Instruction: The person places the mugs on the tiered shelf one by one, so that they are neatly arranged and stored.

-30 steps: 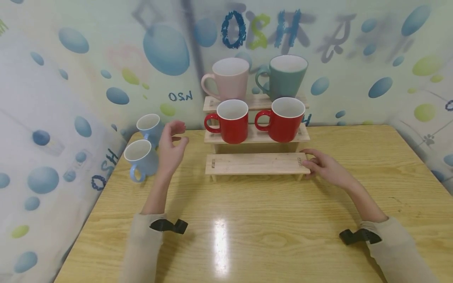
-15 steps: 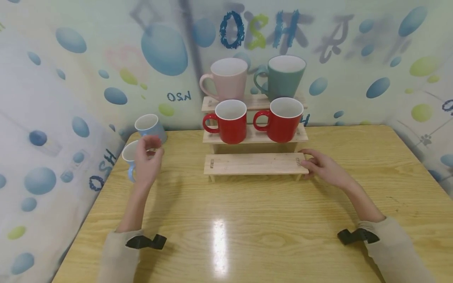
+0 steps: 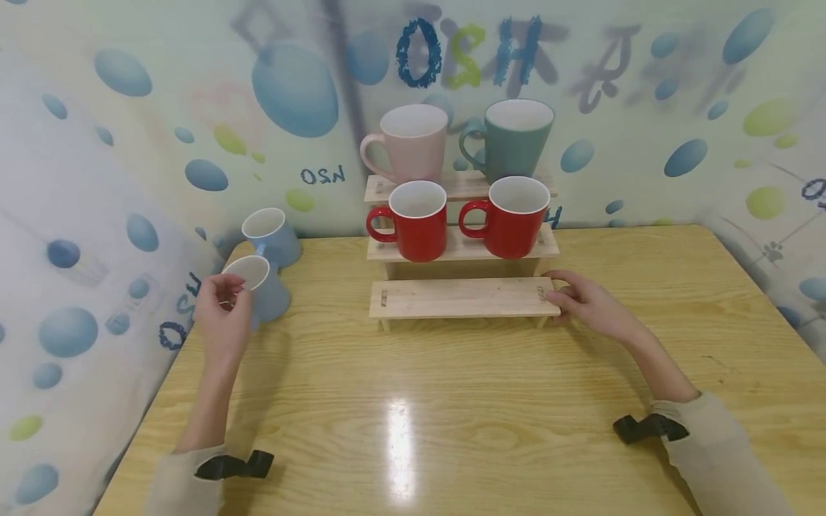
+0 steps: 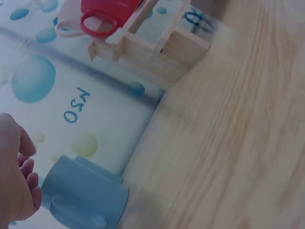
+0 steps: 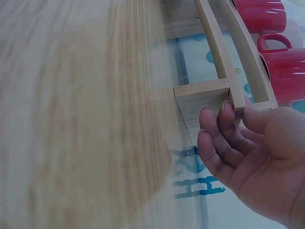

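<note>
My left hand (image 3: 222, 319), its fingers loosely bent and holding nothing, hovers at the near left side of the front light-blue mug (image 3: 271, 295), partly hiding it. In the left wrist view the fingers (image 4: 29, 174) show beside a blue mug (image 4: 86, 193), handle toward the camera. A second blue mug (image 3: 277, 242) stands just behind. My right hand (image 3: 596, 308) grips the right end of a three-tier wooden rack's bottom shelf (image 3: 461, 297), thumb on top; the right wrist view shows the other fingers (image 5: 224, 148) curled at the shelf end.
On the middle tier sit two red mugs (image 3: 422, 233), handles to the left. The top tier carries a pink mug (image 3: 416, 147) and a green mug (image 3: 518, 143). A patterned backdrop (image 3: 297, 136) rises behind and to the left of the wooden table (image 3: 484, 430).
My left hand has moved left and toward me, passing over the blue mugs to the front mug's near left side. The right hand keeps its grip on the shelf end.
</note>
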The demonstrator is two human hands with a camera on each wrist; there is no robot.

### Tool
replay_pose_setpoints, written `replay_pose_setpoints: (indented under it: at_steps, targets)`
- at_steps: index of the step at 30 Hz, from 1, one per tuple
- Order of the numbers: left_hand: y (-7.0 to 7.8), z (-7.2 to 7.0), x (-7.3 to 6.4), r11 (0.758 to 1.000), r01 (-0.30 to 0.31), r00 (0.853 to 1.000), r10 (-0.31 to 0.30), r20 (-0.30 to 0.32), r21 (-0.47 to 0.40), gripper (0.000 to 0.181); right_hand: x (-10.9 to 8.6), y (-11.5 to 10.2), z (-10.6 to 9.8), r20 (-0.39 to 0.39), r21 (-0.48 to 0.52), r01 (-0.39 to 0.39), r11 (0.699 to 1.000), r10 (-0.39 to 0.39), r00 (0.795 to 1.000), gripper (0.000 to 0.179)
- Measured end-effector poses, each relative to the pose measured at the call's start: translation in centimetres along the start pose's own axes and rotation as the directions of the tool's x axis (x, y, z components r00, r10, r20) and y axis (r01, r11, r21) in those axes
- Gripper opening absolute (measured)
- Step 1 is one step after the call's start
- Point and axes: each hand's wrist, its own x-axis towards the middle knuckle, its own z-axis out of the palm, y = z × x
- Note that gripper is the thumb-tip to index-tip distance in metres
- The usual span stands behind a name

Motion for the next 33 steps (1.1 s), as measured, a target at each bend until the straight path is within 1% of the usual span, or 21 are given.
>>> replay_pose_setpoints:
  at_steps: [3, 5, 7, 9, 11, 14, 15, 18, 20, 22, 25, 29, 33]
  targets:
    - [-0.6, -0.8, -0.1, 0.998, 0.049, 0.999, -0.048, -0.021, 0.045, 0.017, 0.0, -0.1, 0.1, 0.0, -0.004, -0.006, 1.0, 0.006, 1.0, 0.057]
    - [-0.8, -1.3, -0.1, 0.992, 0.098, 0.995, -0.097, -0.016, 0.086, 0.017, 0.0, 0.0, 0.1, -0.002, -0.004, -0.009, 1.0, 0.009, 1.0, 0.057]
    - [-1.1, -1.7, -0.1, 0.982, 0.149, 0.989, -0.15, -0.002, 0.112, 0.017, 0.0, 0.0, 0.0, -0.003, -0.003, -0.009, 1.0, 0.009, 1.0, 0.056]
    - [-1.3, -2.1, 0.0, 0.965, 0.22, 0.974, -0.225, 0.023, 0.141, 0.019, 0.0, 0.1, 0.0, -0.001, -0.001, -0.005, 1.0, 0.005, 1.0, 0.056]
    - [-1.4, -2.5, 0.1, 0.947, 0.282, 0.955, -0.293, 0.05, 0.153, 0.022, 0.0, 0.1, 0.0, 0.002, 0.003, 0.0, 1.0, 0.0, 1.0, 0.056]
    - [-1.5, -2.9, 0.2, 0.907, 0.369, 0.916, -0.392, 0.088, 0.201, 0.031, 0.1, 0.2, 0.0, 0.002, 0.002, 0.005, 1.0, -0.005, 1.0, 0.056]
    - [-1.6, -3.0, 0.2, 0.896, 0.385, 0.904, -0.414, 0.102, 0.22, 0.035, 0.1, 0.2, 0.0, 0.002, 0.0, 0.005, 1.0, -0.005, 1.0, 0.056]
    - [-1.8, -3.2, 0.2, 0.868, 0.397, 0.877, -0.455, 0.157, 0.298, 0.046, 0.1, 0.2, 0.0, 0.002, -0.004, 0.005, 1.0, -0.005, 1.0, 0.056]
    - [-2.0, -3.2, 0.3, 0.858, 0.389, 0.86, -0.468, 0.201, 0.335, 0.049, 0.1, 0.2, 0.0, 0.002, -0.001, 0.005, 1.0, -0.005, 1.0, 0.056]
    - [-2.2, -3.3, 0.3, 0.854, 0.371, 0.849, -0.471, 0.241, 0.364, 0.05, 0.1, 0.2, 0.0, 0.003, 0.004, 0.004, 1.0, -0.004, 1.0, 0.057]
    - [-2.4, -3.2, 0.4, 0.856, 0.367, 0.833, -0.477, 0.281, 0.365, 0.042, 0.1, 0.2, 0.1, 0.005, 0.01, 0.0, 1.0, 0.0, 1.0, 0.057]
    - [-2.6, -3.0, 0.6, 0.865, 0.389, 0.816, -0.483, 0.318, 0.316, 0.027, 0.1, 0.1, 0.1, 0.004, 0.012, -0.004, 1.0, 0.004, 1.0, 0.057]
    - [-2.8, -2.9, 0.8, 0.861, 0.421, 0.792, -0.503, 0.345, 0.287, 0.029, 0.1, 0.2, 0.0, 0.001, 0.013, -0.005, 1.0, 0.005, 1.0, 0.057]
